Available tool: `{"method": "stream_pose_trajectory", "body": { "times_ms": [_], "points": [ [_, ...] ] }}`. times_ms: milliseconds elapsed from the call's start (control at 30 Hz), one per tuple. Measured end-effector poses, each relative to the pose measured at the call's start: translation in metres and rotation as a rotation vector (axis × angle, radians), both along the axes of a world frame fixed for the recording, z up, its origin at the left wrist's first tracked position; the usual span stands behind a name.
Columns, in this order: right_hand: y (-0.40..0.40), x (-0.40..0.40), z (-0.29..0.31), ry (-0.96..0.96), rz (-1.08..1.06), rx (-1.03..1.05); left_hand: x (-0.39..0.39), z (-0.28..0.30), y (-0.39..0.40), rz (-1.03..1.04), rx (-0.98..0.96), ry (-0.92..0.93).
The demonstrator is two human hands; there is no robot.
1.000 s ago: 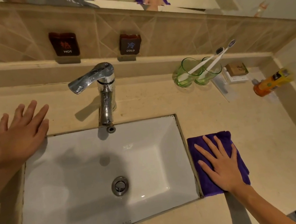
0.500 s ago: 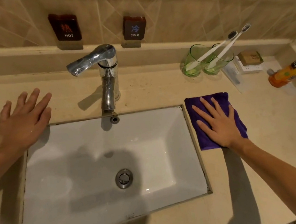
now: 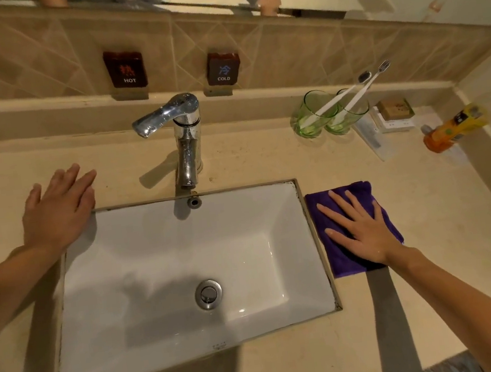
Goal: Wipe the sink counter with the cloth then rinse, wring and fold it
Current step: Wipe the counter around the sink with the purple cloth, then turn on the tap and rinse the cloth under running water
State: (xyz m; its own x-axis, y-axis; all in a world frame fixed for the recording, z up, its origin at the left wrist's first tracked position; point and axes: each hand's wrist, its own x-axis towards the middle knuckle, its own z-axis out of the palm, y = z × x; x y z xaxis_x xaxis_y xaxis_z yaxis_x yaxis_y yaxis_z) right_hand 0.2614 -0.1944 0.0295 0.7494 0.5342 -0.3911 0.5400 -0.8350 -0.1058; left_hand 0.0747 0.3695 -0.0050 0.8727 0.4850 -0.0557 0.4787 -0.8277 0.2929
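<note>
A folded purple cloth (image 3: 341,262) lies flat on the beige counter (image 3: 450,230), right beside the right rim of the white sink (image 3: 166,258). My right hand (image 3: 360,227) presses on the cloth with straight, spread fingers and covers most of it. My left hand (image 3: 57,209) rests flat on the counter at the sink's back left corner, fingers straight, holding nothing. The chrome faucet (image 3: 184,131) stands behind the sink with no water running.
Two green glasses (image 3: 327,117) with toothbrushes stand at the back right, next to a small box (image 3: 395,110) and an orange bottle (image 3: 453,128) lying on its side. HOT and COLD signs (image 3: 174,68) sit on the ledge. The counter's front edge runs at lower right.
My right hand slid the cloth away along the sink's right edge, then back toward me a little. My left hand has stayed flat on the counter.
</note>
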Motion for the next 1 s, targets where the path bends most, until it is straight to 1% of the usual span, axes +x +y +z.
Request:
{"method": "stream_pose_trajectory", "body": {
  "times_ms": [100, 200, 300, 367, 433, 500, 567, 633, 700, 800, 900, 1000],
  "points": [
    [0.006, 0.005, 0.019, 0.097, -0.015, -0.041, -0.009, 0.007, -0.007, 0.038, -0.029, -0.056],
    [0.015, 0.011, 0.037, 0.185, -0.078, -0.061, -0.033, 0.024, -0.017, 0.101, -0.072, -0.096],
    [0.036, 0.016, 0.053, 0.238, -0.132, -0.101, -0.059, 0.044, -0.029, 0.187, -0.015, -0.101],
    [0.055, 0.015, 0.064, 0.197, -0.143, -0.147, -0.077, 0.053, -0.035, 0.200, 0.032, -0.114],
    [0.074, 0.011, 0.072, 0.135, -0.169, -0.134, -0.095, 0.053, -0.038, 0.171, 0.061, -0.134],
    [0.095, 0.000, 0.079, 0.122, -0.187, -0.050, -0.113, 0.050, -0.042, 0.132, 0.096, -0.097],
    [0.117, -0.016, 0.082, 0.139, -0.210, 0.076, -0.128, 0.043, -0.046, 0.105, 0.122, 0.003],
    [0.140, -0.036, 0.085, 0.141, -0.208, 0.187, -0.141, 0.029, -0.050, 0.092, 0.104, 0.105],
    [0.162, -0.055, 0.084, 0.142, -0.184, 0.273, -0.153, 0.012, -0.055, 0.071, 0.085, 0.168],
    [0.189, -0.080, 0.075, 0.155, -0.138, 0.368, -0.159, -0.004, -0.058, 0.045, 0.142, 0.162],
    [0.206, -0.098, 0.061, 0.129, -0.143, 0.419, -0.156, -0.003, -0.058, 0.046, 0.222, 0.149],
    [0.217, -0.109, 0.056, 0.087, -0.188, 0.502, -0.156, -0.003, -0.060, 0.081, 0.177, 0.112]
  ]
}}
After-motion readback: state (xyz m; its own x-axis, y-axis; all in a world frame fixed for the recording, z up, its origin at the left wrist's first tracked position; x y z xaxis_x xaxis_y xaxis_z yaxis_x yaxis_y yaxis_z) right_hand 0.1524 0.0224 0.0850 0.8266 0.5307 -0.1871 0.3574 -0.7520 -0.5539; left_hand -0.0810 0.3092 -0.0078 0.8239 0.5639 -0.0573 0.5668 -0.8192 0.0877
